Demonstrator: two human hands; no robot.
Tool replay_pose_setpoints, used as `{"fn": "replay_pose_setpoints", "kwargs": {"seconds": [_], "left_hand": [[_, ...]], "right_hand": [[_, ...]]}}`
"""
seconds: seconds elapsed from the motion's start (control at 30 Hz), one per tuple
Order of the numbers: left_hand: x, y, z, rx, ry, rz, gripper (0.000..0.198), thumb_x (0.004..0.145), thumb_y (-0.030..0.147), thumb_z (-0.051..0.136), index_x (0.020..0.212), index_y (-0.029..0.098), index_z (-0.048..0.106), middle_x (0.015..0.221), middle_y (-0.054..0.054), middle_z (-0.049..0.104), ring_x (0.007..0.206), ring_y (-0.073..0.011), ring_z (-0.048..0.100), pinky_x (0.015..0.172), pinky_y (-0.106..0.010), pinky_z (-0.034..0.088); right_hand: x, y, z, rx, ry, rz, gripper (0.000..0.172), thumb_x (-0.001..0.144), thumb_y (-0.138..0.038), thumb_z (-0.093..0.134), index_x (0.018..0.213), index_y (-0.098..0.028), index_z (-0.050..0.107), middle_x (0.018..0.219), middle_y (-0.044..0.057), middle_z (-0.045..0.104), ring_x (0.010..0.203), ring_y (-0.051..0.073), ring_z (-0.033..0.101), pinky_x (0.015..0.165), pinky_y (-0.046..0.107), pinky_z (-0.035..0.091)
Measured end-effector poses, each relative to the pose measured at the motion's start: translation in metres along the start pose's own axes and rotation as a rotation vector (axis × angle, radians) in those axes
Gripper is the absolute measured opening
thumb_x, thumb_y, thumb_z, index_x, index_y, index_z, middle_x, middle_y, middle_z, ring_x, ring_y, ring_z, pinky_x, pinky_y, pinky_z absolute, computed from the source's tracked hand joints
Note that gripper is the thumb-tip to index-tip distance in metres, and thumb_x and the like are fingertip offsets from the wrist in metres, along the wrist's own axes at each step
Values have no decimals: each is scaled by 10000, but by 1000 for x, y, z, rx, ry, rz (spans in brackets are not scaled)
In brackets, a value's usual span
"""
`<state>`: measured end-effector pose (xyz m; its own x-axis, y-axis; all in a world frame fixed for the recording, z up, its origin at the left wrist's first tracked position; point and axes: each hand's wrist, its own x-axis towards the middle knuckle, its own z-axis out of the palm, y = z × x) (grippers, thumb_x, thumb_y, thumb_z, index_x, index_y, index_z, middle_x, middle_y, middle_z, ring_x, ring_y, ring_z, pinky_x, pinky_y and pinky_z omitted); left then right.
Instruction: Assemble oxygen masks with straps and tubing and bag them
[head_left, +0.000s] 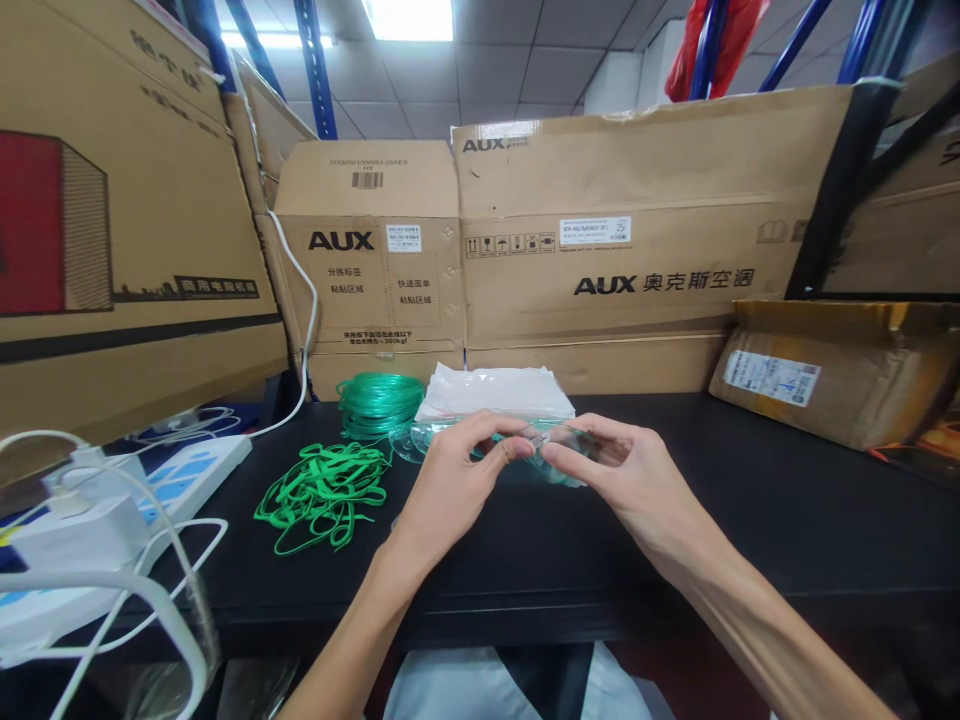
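My left hand point(480, 450) and my right hand point(611, 455) meet over the black table, each with thumb and fingers closed in a pinch. Between them is a clear, green-tinted plastic piece point(559, 468), partly covered by the fingers, so its full shape cannot be made out. More clear plastic point(407, 444) lies just left of my left hand. Behind the hands sits a white plastic packet point(495, 390). A coil of green tubing point(381, 402) stands to its left, and a loose heap of green elastic cord point(326, 495) lies nearer to me.
Large AUX cardboard boxes point(600, 230) line the back of the black table point(750, 520). A smaller taped carton point(832, 370) rests at the right. On the left, a white power strip point(199, 465) carries plugs and looping white cables point(161, 600) beside another big box point(142, 220).
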<state>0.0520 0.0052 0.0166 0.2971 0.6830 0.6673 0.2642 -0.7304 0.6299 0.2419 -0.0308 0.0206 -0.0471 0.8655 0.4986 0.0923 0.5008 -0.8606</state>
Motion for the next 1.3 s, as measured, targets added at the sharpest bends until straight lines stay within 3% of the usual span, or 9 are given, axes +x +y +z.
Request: {"fn": "replay_pose_setpoints", "kwargs": {"seconds": [0.3,0.6,0.67,0.8,1.0,1.2,1.3], "left_hand": [[-1,5,-4,73,-40,21,181,969,368,631,965,228,746,969,-12,738,889,-176,636,784,-267,458],[-3,14,-1,139,-56,66,169,988,366,610,1056,262,723,977,12,690,783,-135,568,710,-256,431],[-3,15,-1,108,-38,85,161,975,365,633,1068,268,721,997,5,691,863,-149,593,722,-254,439],[-2,16,-3,5,-5,115,193,923,365,709,1084,258,704,1073,-9,682,1027,-178,597,898,-279,448],[-3,16,-9,-251,-117,26,183,943,361,679,1048,214,650,1102,-43,650,1067,-200,597,985,-322,448],[-4,21,-17,-218,-162,49,151,952,338,669,987,193,646,991,-33,652,989,-195,598,912,-308,447],[-5,25,-18,-165,-171,69,130,961,322,662,980,194,650,998,-21,659,978,-179,594,905,-298,430]], "right_hand": [[-1,-5,-5,-24,-80,27,205,799,-415,801,867,-222,787,856,20,721,841,205,598,747,318,427],[1,-1,-5,145,-153,61,181,862,-387,759,900,-214,722,883,12,640,870,172,564,755,278,425],[1,1,-3,221,-149,58,175,870,-379,752,901,-209,722,889,18,639,868,171,568,765,279,437],[1,-1,3,420,-175,83,186,871,-396,749,936,-225,714,943,37,682,892,190,610,824,313,476],[-2,0,7,551,-224,74,145,892,-364,729,886,-228,680,872,17,645,830,170,584,817,309,471],[-2,0,4,371,-253,18,181,837,-329,801,951,-233,698,975,13,638,966,172,580,852,272,459],[-3,-1,5,316,-244,6,183,815,-309,827,911,-231,692,916,-14,635,915,141,578,823,241,454]]}}
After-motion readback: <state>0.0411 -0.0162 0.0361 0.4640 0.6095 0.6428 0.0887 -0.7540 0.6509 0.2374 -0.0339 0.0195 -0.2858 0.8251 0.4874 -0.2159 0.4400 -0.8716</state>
